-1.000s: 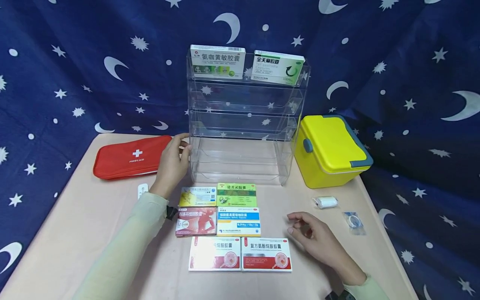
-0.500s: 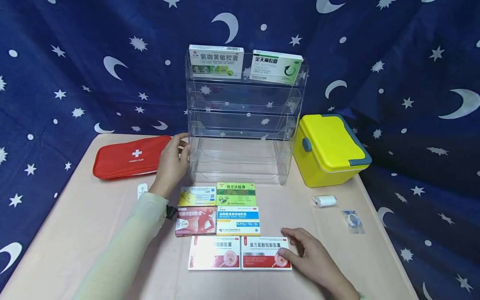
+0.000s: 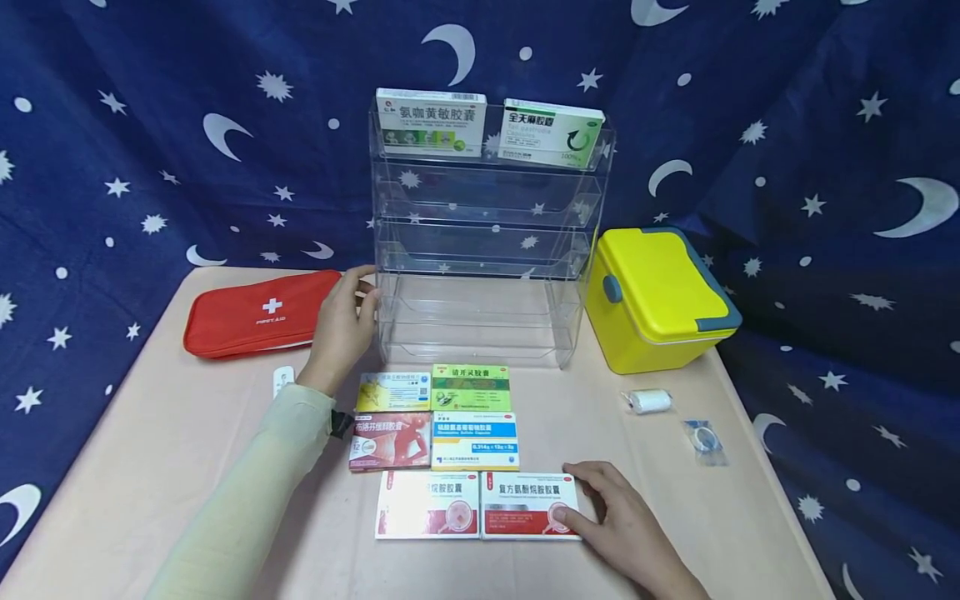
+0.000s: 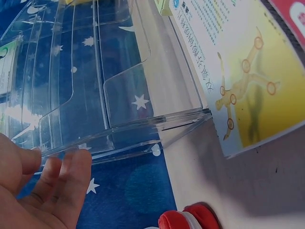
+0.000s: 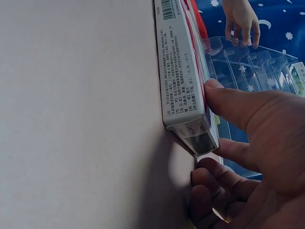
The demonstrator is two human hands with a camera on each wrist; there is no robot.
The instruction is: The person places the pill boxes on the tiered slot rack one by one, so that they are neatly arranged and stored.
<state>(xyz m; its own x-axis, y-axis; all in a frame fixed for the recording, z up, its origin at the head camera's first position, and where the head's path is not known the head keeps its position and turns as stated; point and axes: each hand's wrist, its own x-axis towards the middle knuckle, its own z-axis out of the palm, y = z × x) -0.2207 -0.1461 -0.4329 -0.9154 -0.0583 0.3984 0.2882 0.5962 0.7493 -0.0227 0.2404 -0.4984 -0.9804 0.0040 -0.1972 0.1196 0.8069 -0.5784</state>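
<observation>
presently on view: one clear rack (image 3: 480, 350), eight boxes, two hands, sundries.

right box (image 3: 521, 508): white with red band, front row of the worktop (image 3: 165, 433), just right of its left twin (image 3: 427, 506), seemingly flat. long axis left to right, much as the rack's tiers run. rack upright beyond it, slightly to the left; blue box (image 3: 476, 442) and green box (image 3: 471, 388) lie between.

right hand (image 3: 626, 521): the nearer hand by far. grip narrow, pinching the right box at its right short end — thumb on the printed face, a finger by the far corner. box length therefore runs leftward from the grip; the rack is ahead and to the left of it. whether that end is raised at all, cannot tell.

left hand (image 3: 347, 325): well apart from the right box, fingers loosely bent against the rack's left side; holding no box.

also listed: pink box (image 3: 390, 442) and yellow box (image 3: 395, 392), left of the blue and green; white box (image 3: 431, 122) and gastrodia box (image 3: 551, 133), leaning in the top tier — gap between; red pouch (image 3: 258, 312), left; yellow bin (image 3: 663, 292), right.
</observation>
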